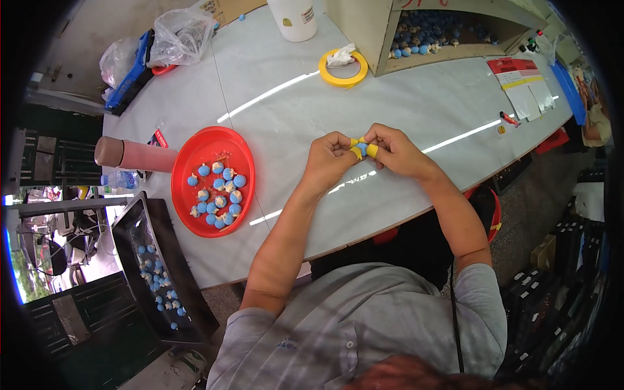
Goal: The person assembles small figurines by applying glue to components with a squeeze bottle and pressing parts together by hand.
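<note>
Above the grey table, my left hand (328,159) and my right hand (398,153) meet with thumbs and forefingers pinched together. Between their fingertips is a small blue ball-shaped piece (363,148), mostly covered by the fingers. Yellow wraps cover the tips of the thumbs and forefingers. Left of my left forearm lies a round red tray (184,214) holding several small blue balls (220,202) with cream-coloured parts on them.
A pink bottle (146,156) lies beside the red tray. Below it, a black bin (188,305) holds more blue pieces. A yellow tape roll (343,82), white tub (292,19) and open-fronted box (364,29) of similar pieces stand at the back. Papers (523,97) lie far right.
</note>
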Action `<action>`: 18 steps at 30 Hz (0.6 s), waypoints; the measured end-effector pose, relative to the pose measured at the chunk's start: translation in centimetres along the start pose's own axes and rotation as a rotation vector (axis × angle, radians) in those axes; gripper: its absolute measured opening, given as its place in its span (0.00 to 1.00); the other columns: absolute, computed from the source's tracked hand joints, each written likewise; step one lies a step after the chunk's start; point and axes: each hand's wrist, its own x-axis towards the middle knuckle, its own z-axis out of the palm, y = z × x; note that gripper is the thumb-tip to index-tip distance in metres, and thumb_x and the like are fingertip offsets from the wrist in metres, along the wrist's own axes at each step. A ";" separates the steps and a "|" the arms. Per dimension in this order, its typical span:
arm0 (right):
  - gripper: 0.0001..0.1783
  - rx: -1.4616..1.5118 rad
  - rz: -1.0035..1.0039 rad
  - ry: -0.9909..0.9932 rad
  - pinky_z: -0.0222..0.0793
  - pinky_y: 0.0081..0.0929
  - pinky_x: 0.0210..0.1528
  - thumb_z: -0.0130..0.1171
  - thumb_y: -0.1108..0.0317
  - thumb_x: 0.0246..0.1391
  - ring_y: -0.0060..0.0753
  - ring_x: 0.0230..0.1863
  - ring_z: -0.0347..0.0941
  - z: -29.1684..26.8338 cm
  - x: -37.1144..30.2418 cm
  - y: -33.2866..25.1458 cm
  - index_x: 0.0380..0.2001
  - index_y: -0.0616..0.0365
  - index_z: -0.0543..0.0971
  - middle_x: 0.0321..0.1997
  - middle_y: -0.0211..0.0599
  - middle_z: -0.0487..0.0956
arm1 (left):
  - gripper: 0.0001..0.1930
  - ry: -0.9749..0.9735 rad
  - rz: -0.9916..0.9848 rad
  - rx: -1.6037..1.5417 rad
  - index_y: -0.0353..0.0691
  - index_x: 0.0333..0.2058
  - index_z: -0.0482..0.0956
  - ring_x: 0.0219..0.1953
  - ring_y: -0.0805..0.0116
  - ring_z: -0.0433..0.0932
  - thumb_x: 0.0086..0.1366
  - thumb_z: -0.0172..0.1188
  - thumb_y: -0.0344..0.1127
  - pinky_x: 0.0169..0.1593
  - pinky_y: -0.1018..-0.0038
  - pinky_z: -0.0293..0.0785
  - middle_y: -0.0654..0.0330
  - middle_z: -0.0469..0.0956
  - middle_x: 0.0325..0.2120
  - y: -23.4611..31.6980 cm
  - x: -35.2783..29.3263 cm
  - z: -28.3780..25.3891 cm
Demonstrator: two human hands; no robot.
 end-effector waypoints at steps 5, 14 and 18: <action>0.10 0.079 -0.024 0.079 0.66 0.16 0.26 0.49 0.78 0.57 0.15 0.25 0.69 0.7 -0.1 -0.2 0.43 0.64 0.73 0.30 0.31 0.76 | 0.08 -0.030 -0.083 -0.224 0.28 0.40 0.71 0.35 0.64 0.83 0.65 0.55 0.26 0.40 0.77 0.81 0.50 0.80 0.35 0.3 0.2 -0.3; 0.09 0.038 -0.047 0.103 0.65 0.16 0.23 0.53 0.72 0.59 0.16 0.21 0.69 0.5 0.3 0.6 0.41 0.65 0.74 0.25 0.30 0.75 | 0.10 -0.076 -0.042 -0.162 0.26 0.42 0.71 0.34 0.63 0.83 0.67 0.53 0.29 0.39 0.77 0.81 0.47 0.80 0.36 0.3 0.1 -0.5; 0.08 0.028 -0.038 0.106 0.67 0.16 0.23 0.53 0.72 0.59 0.16 0.21 0.70 0.6 0.1 0.3 0.39 0.66 0.74 0.25 0.31 0.76 | 0.10 -0.057 -0.040 -0.132 0.25 0.42 0.71 0.35 0.63 0.83 0.65 0.54 0.26 0.40 0.76 0.82 0.46 0.79 0.36 0.5 -0.1 -0.3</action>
